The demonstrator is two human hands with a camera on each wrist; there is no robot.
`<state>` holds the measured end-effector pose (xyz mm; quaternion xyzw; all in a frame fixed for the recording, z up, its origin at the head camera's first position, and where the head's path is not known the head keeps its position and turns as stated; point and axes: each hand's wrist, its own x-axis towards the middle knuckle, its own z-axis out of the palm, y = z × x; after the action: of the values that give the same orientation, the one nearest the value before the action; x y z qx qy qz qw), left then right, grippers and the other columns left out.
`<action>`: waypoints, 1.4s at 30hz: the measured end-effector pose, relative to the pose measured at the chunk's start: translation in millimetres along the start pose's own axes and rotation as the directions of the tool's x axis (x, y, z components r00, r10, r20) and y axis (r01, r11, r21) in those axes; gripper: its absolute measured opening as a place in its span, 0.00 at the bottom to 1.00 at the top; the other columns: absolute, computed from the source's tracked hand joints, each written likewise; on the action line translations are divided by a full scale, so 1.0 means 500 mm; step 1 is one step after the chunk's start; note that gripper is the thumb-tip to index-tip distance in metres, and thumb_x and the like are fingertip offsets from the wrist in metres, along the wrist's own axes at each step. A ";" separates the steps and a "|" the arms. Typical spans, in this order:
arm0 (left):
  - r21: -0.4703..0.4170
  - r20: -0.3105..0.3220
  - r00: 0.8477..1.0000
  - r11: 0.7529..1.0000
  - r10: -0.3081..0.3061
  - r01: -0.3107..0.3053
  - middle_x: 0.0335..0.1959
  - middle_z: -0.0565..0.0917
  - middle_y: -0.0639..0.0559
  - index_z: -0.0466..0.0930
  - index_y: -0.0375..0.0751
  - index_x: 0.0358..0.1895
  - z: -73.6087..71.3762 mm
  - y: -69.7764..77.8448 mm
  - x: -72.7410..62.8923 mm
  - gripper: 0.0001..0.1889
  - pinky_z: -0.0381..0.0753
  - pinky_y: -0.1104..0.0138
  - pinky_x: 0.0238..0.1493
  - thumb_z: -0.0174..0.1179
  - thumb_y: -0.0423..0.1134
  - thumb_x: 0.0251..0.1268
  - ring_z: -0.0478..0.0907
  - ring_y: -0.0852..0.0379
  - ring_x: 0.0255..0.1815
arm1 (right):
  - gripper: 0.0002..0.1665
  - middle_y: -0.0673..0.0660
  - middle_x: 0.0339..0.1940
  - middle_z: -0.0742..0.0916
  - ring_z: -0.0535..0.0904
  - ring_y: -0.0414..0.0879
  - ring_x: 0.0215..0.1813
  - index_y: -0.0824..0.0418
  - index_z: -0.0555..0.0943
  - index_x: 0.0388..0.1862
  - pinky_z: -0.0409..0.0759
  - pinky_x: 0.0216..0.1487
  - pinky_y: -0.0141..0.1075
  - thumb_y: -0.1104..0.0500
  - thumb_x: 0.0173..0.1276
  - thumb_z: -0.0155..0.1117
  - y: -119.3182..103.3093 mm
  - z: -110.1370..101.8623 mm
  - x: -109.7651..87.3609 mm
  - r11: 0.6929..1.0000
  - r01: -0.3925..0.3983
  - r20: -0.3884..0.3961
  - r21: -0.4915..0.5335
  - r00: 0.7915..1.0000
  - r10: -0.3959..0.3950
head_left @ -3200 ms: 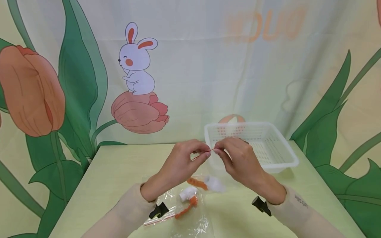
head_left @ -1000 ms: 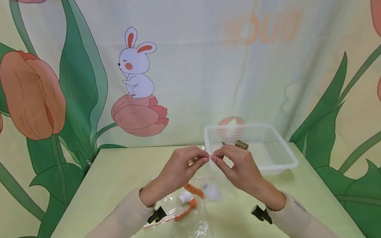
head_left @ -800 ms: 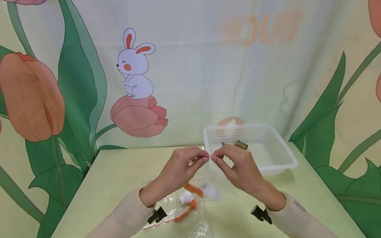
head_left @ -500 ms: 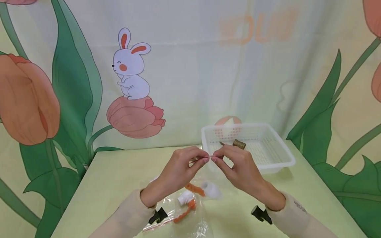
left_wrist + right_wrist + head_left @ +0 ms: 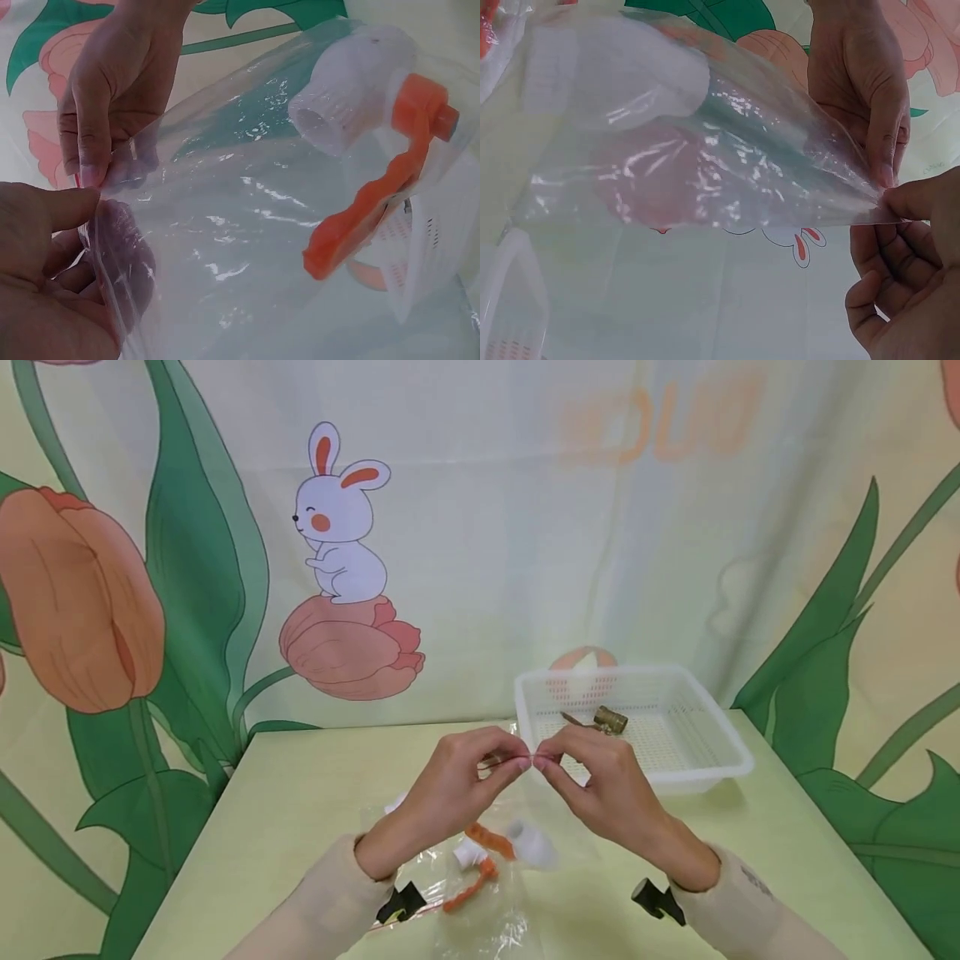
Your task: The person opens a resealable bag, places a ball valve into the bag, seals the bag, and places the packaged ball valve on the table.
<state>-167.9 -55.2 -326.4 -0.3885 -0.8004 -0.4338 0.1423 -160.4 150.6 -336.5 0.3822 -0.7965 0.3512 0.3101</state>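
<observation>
In the head view my left hand (image 5: 468,772) and right hand (image 5: 600,772) meet, fingertips almost touching. Thumb and fingers of each pinch the red-lined top edge of a clear zip bag (image 5: 217,217). The bag hangs below the hands. Inside it the left wrist view shows a white plastic fitting (image 5: 322,112) and an orange lever handle (image 5: 367,206), which look like a valve. From the right wrist the white part (image 5: 630,75) shows blurred through the film. Whether the seal is closed I cannot tell; fingers cover part of it.
A second clear bag with a white fitting (image 5: 470,855) and orange handle (image 5: 472,889) lies on the table, nearer the body. A white perforated basket (image 5: 705,727) stands at the back right, holding a brass-brown cylinder (image 5: 611,720) and a thin brown piece (image 5: 576,720). A printed curtain hangs behind.
Since the oldest frame both hands have lowered slightly and their fingertips have drawn closer along the bag's edge. The brown objects in the basket show more. Over the last second the hands barely move.
</observation>
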 end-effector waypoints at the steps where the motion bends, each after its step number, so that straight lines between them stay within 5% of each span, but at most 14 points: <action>1: -0.005 0.004 1.000 1.000 -0.008 0.008 0.34 0.87 0.54 0.84 0.41 0.39 -0.001 -0.001 0.000 0.03 0.83 0.72 0.42 0.64 0.35 0.65 0.82 0.64 0.36 | 0.02 0.46 0.31 0.86 0.78 0.36 0.33 0.56 0.83 0.34 0.74 0.38 0.24 0.61 0.68 0.65 0.000 0.001 0.000 1.000 -0.002 -0.004 -0.003 1.000 0.002; 9: -0.004 0.041 0.999 1.000 -0.016 0.016 0.34 0.86 0.53 0.84 0.42 0.39 0.001 -0.007 -0.009 0.02 0.82 0.72 0.42 0.63 0.33 0.66 0.80 0.64 0.35 | 0.03 0.46 0.30 0.86 0.77 0.35 0.32 0.55 0.83 0.34 0.72 0.36 0.22 0.60 0.69 0.64 0.001 0.005 -0.011 1.000 -0.028 0.010 -0.003 1.000 0.028; 15: 0.026 0.010 0.999 0.999 0.032 -0.032 0.34 0.85 0.54 0.82 0.41 0.39 0.001 -0.011 -0.006 0.02 0.83 0.71 0.41 0.61 0.32 0.67 0.79 0.63 0.35 | 0.03 0.45 0.31 0.86 0.75 0.34 0.31 0.55 0.83 0.36 0.72 0.35 0.24 0.58 0.70 0.64 0.005 0.003 -0.005 1.000 -0.028 0.023 -0.004 0.999 0.028; 26: 0.021 0.004 1.000 1.000 0.018 -0.018 0.35 0.85 0.52 0.82 0.39 0.39 0.007 -0.011 -0.012 0.02 0.83 0.70 0.42 0.61 0.33 0.67 0.81 0.63 0.36 | 0.03 0.43 0.31 0.86 0.75 0.33 0.32 0.52 0.84 0.36 0.74 0.34 0.29 0.57 0.69 0.65 0.005 0.003 -0.007 0.999 -0.054 0.065 0.005 0.996 0.053; 42: 0.026 0.042 0.998 0.999 -0.045 0.044 0.31 0.83 0.56 0.83 0.41 0.38 -0.004 -0.007 -0.013 0.02 0.80 0.71 0.38 0.63 0.34 0.67 0.76 0.65 0.32 | 0.02 0.45 0.30 0.87 0.79 0.36 0.33 0.54 0.84 0.33 0.75 0.37 0.24 0.60 0.66 0.68 0.005 0.001 -0.012 0.998 -0.064 -0.002 0.008 0.998 0.064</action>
<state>-166.6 -61.2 -331.2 -0.3780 -0.8172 -0.4182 0.1203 -159.5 153.7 -342.1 0.3571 -0.8066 0.3646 0.2981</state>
